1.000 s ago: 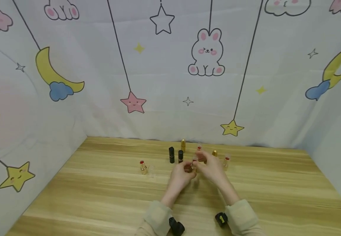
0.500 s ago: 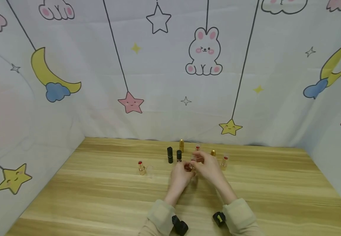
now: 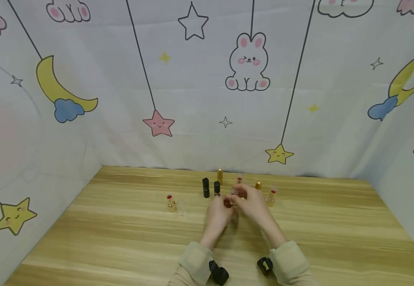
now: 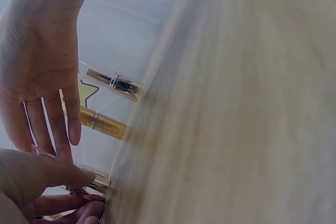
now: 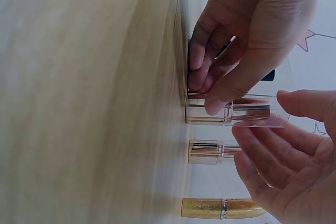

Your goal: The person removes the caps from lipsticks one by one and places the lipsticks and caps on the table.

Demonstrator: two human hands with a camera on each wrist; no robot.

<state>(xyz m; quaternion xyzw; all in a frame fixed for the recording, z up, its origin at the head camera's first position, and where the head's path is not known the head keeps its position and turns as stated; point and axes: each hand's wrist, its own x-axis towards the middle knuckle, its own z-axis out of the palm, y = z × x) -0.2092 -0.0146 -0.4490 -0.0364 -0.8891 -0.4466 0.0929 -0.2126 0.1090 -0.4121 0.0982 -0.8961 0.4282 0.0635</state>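
Between both hands stands an upright gold lipstick (image 5: pixel 251 112) with a clear cap (image 5: pixel 278 121) over its top. My left hand (image 3: pixel 220 213) pinches its lower case with thumb and fingers, down at the tabletop. My right hand (image 3: pixel 253 201) holds the cap between thumb and fingertips; in the right wrist view its fingers are bent along the cap's sides. In the left wrist view the left thumb (image 4: pixel 65 176) and fingers cover much of the lipstick. Just behind the hands stands another clear-capped lipstick (image 3: pixel 239 180) with a red tip.
Left on the wooden table (image 3: pixel 121 238) stand an uncapped red lipstick (image 3: pixel 171 203) and a loose clear cap (image 3: pixel 181 208). Near the hands are two black lipsticks (image 3: pixel 206 188), a gold tube (image 3: pixel 220 176), another gold tube (image 3: pixel 258 185) and a clear-capped lipstick (image 3: pixel 272 197).
The head view has shifted slightly. Both hands stay around the same lipstick, with the right hand's fingers moving only a little at the cap.
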